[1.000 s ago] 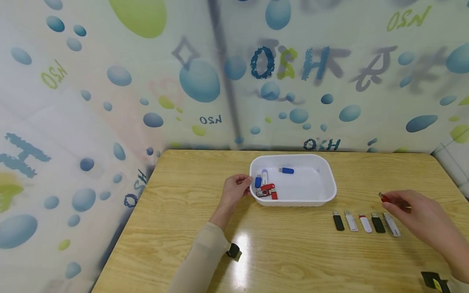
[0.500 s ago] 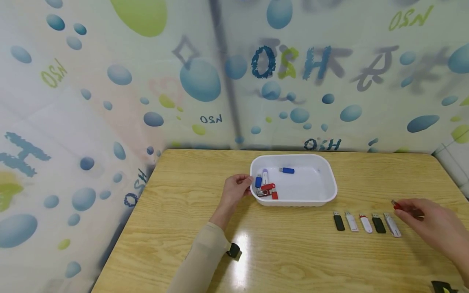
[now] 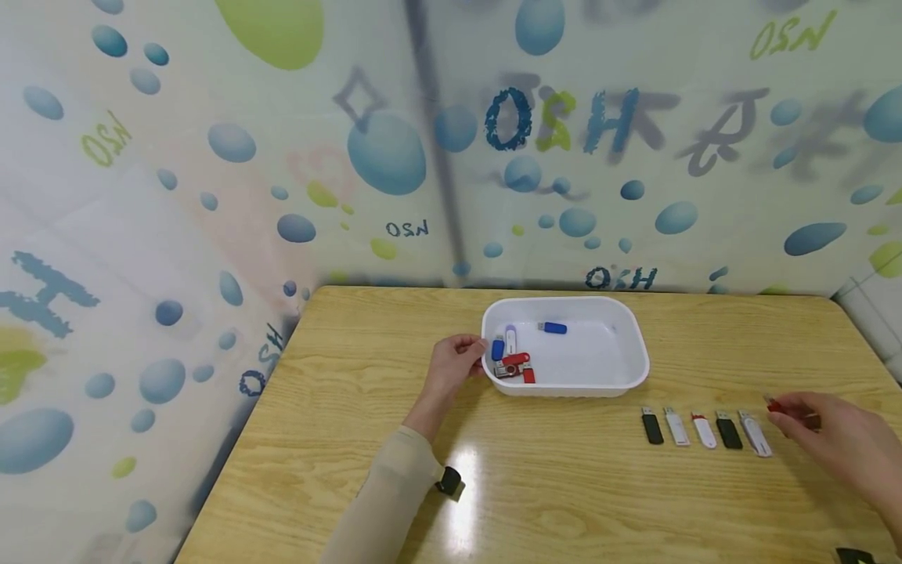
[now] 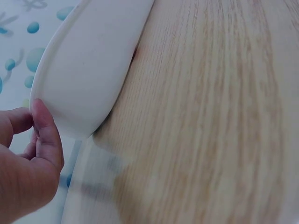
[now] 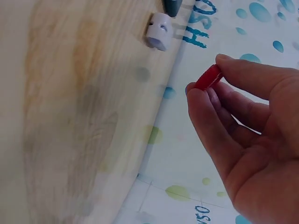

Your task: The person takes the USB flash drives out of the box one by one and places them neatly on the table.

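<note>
My left hand (image 3: 454, 366) pinches the left rim of a white plastic tray (image 3: 564, 390); the left wrist view shows thumb and finger (image 4: 46, 126) at its edge. Inside the tray lie several USB sticks, among them a blue one (image 3: 555, 328) apart from a cluster at the left end. A red USB stick (image 5: 208, 77) is pinched between thumb and fingertips of my right hand (image 3: 838, 439), its metal plug pointing away. That hand hovers over the table, just right of a row of USB sticks, closest to a silver-grey one (image 3: 755, 433).
The row on the wooden table (image 3: 578, 486) also has a black stick (image 3: 651, 426), a white one (image 3: 676, 428), a red-and-white one (image 3: 703, 431) and another black one (image 3: 729, 431). A patterned curtain (image 3: 437, 157) hangs behind the table's far edge.
My right hand has moved to the right and a little nearer with the red USB stick, past the end of the row. The left hand and the tray have stayed put.
</note>
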Motion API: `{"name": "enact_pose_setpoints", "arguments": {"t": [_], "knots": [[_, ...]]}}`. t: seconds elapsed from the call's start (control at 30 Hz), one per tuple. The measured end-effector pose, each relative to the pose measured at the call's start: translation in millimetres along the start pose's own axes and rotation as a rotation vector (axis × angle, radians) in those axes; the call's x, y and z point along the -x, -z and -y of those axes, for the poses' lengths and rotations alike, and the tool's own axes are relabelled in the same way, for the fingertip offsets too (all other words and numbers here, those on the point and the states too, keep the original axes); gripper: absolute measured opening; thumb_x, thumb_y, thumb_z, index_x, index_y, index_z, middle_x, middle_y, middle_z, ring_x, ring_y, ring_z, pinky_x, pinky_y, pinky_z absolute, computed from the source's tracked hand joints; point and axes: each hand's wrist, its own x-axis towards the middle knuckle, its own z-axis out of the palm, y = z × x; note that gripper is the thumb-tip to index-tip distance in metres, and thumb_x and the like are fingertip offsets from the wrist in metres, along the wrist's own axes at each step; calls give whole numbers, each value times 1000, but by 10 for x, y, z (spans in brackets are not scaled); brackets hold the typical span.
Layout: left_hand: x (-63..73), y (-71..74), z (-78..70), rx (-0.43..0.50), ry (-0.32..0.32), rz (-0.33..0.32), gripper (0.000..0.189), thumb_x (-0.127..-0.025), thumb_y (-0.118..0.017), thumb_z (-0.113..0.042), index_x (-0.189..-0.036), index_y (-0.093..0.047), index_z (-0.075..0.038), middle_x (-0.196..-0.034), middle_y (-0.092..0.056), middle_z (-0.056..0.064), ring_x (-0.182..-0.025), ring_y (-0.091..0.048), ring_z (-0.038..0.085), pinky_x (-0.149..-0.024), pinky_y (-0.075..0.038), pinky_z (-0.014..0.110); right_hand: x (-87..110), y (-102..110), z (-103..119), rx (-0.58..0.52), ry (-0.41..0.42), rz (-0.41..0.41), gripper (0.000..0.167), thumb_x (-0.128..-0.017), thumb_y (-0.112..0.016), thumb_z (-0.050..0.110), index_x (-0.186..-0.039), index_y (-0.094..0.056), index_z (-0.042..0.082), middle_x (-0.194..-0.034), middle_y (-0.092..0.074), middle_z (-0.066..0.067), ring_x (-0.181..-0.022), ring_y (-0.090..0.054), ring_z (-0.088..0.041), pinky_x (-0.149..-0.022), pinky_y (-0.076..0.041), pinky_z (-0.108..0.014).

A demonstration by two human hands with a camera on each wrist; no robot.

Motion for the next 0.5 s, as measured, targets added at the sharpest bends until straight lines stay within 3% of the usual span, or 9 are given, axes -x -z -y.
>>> {"name": "enact_pose_setpoints", "arguments": {"t": [0.33,0.5], "knots": [[-3,12,5,1,1,-10,24,-101,-67,-11,-118,-67,7,-96,-68,14,-74,-63,15,-68,-60,26,12,-31,-109,12,-6,41,26,-90,-80,12,-91,-68,-11,-75,-68,-12,-66,-63,-25,-57,-52,-47],[-1,16,-1,-11,5,-12,24,-101,-67,-11,-118,-67,6,-98,-69,15,-76,-64,15,-70,-60,27,30,-48,-137,28,-68,103,32,-94,-78,19,-95,-67,-11,-78,-67,-13,-71,-64,-31,-62,-51,-51]]}}
